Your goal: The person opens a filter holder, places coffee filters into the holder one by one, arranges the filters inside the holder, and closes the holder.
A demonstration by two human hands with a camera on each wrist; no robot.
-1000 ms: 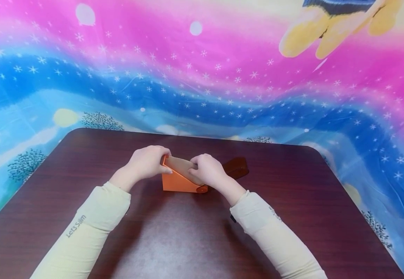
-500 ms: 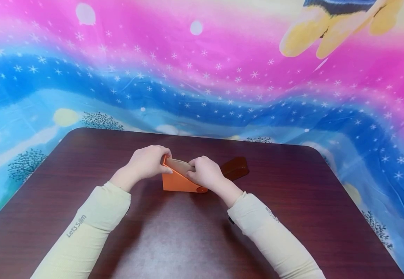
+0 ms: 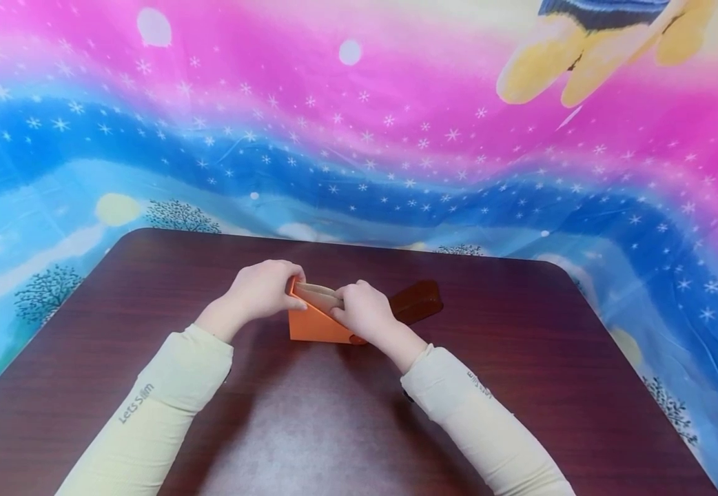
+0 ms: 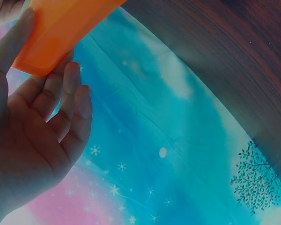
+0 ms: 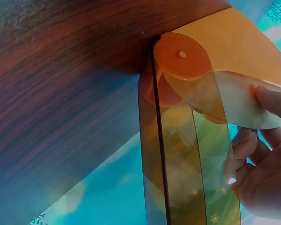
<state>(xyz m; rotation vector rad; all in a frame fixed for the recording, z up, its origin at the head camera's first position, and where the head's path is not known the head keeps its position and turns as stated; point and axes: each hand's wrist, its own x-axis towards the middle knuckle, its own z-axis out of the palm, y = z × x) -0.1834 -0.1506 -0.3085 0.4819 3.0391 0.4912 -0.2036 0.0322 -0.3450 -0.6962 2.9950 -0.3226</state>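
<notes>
An orange box [image 3: 317, 325] with a sloping open top stands on the table, and its see-through brown lid [image 3: 417, 302] is swung back to the right on a round hinge. Beige paper sheets that look like coffee filters [image 3: 318, 295] sit in the opening. My left hand [image 3: 264, 291] grips the box's tall left end, thumb on the near side. At the upper edge of the sheets, my right hand [image 3: 364, 308] pinches the paper between thumb and fingers. A curved paper edge shows past the orange wall in the right wrist view, beside the hanging lid [image 5: 178, 159].
The dark wooden table [image 3: 297, 427] has rounded far corners. Behind it hangs a pink and blue cloth [image 3: 359, 138] printed with snowflakes, which comes close to the table's edges.
My right hand has shifted slightly left along the box. The paper sheets sit lower in the opening, with a gap now showing between their edges. My left hand stays on the box.
</notes>
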